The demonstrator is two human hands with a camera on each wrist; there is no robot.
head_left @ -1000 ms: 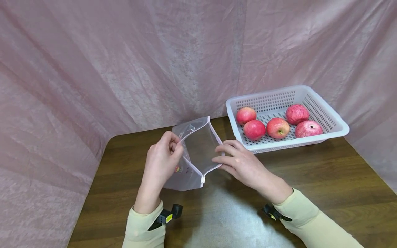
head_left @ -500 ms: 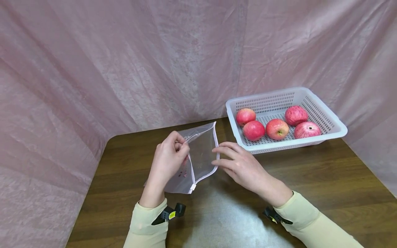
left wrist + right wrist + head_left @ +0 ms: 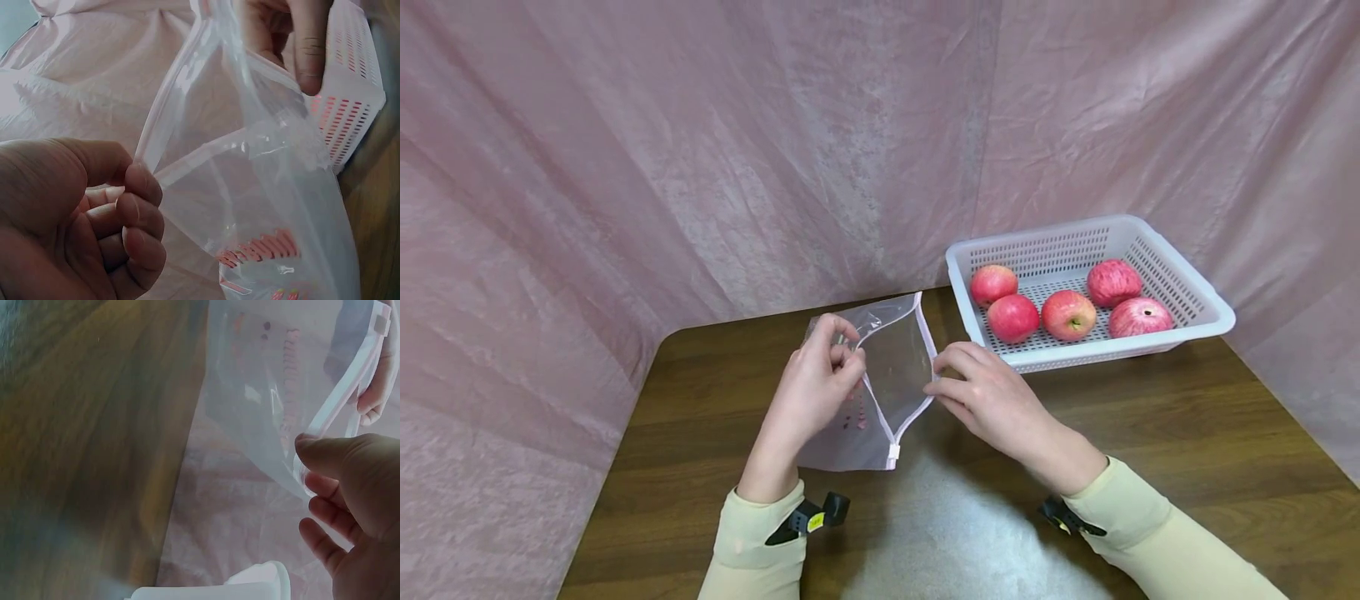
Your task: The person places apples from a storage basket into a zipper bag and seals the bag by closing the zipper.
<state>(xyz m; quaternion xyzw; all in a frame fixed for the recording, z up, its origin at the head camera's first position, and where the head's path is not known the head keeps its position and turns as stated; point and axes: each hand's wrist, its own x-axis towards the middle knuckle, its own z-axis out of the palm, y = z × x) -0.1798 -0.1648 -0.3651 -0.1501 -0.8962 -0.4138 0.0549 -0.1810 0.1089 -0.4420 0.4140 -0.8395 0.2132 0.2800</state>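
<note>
Between my two hands hangs a clear zip bag [image 3: 898, 367] with a pinkish-white zip edge and pink print, its mouth spread apart. A white slider [image 3: 893, 452] sits at the near end of that edge. My left hand [image 3: 814, 379] pinches the left lip of the mouth between thumb and curled fingers, as the left wrist view [image 3: 134, 206] confirms. On the opposite lip, my right hand [image 3: 981, 392] pinches with thumb and forefinger. In the right wrist view the right thumb [image 3: 325, 453] lies on the zip strip, and the other fingers are loosely bent.
A white slotted plastic basket [image 3: 1206, 312] stands at the back right of the brown wooden table [image 3: 700, 433]. Several red apples [image 3: 1069, 315] lie in it. Behind the table hangs a pink curtain [image 3: 820, 150]. Each wrist wears a black camera strap [image 3: 793, 523].
The bag swung left and then back right, its slider end shifting with it. My left hand has moved slightly right, and the right hand has stayed close to its place on the lip.
</note>
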